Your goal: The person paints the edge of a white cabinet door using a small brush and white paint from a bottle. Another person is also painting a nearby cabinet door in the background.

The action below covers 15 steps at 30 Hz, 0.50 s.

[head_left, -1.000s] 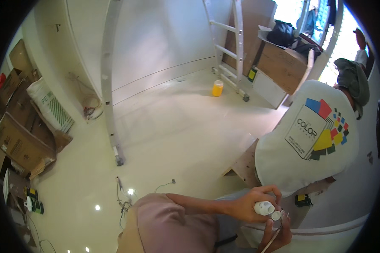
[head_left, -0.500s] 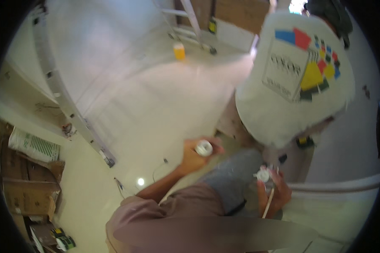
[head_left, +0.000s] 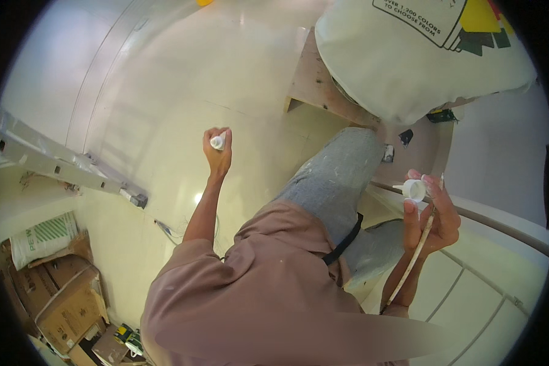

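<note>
My left hand (head_left: 217, 152) is stretched out over the pale floor, fist closed around a small white cap-like piece (head_left: 217, 142). My right hand (head_left: 430, 215) is raised near my knee and holds a small white bottle with a nozzle (head_left: 412, 190) between thumb and fingers, together with a thin pale stick (head_left: 412, 259) that runs down along my palm. My grey, paint-flecked trouser leg (head_left: 335, 183) lies between the two hands.
Another person in a white printed shirt (head_left: 421, 55) crouches at the upper right beside a wooden board (head_left: 320, 85). A metal ladder (head_left: 61, 168) lies at left. Cardboard boxes (head_left: 61, 305) and a white sack (head_left: 43, 238) sit at lower left. A curved white ledge (head_left: 500, 226) runs at right.
My hands were together on the white bottle a second ago. They have separated: the left moved out over the floor with the cap, the right kept the bottle. The view tilted downward.
</note>
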{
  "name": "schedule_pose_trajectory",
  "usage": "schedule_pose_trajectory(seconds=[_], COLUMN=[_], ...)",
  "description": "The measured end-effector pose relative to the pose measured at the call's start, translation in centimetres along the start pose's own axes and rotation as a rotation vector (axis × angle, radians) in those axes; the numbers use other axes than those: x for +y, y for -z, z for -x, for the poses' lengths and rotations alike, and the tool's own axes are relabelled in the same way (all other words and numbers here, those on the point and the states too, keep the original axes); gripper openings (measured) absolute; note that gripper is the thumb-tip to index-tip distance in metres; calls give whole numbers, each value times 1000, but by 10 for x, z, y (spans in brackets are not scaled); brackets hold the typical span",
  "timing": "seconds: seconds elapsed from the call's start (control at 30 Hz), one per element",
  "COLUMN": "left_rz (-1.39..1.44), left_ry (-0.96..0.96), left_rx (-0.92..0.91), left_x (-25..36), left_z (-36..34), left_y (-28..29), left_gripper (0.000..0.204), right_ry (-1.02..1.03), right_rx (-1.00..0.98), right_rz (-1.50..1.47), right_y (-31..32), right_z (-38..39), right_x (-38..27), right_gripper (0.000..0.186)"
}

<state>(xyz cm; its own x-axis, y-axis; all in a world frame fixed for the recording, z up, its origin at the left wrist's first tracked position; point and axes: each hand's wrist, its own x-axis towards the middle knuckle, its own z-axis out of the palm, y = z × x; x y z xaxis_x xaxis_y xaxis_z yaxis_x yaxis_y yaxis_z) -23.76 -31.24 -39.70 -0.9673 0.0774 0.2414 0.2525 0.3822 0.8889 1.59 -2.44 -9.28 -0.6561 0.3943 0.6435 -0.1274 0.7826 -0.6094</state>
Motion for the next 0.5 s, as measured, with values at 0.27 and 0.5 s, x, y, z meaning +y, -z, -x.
schedule_pose_trajectory(seconds=[0.27,0.5], left_rz=[-293,-389], left_ry=[63,5], left_rx=[-257,-393], left_x=[-124,-181], left_z=[35,78], left_y=[-15,-21], left_gripper=[30,33], right_ry=[87,106], right_rx=[-133,-381], right_rz=[-11,27], right_y=[-9,4], right_z=[-26,-53], right_x=[8,10], right_gripper=[36,45])
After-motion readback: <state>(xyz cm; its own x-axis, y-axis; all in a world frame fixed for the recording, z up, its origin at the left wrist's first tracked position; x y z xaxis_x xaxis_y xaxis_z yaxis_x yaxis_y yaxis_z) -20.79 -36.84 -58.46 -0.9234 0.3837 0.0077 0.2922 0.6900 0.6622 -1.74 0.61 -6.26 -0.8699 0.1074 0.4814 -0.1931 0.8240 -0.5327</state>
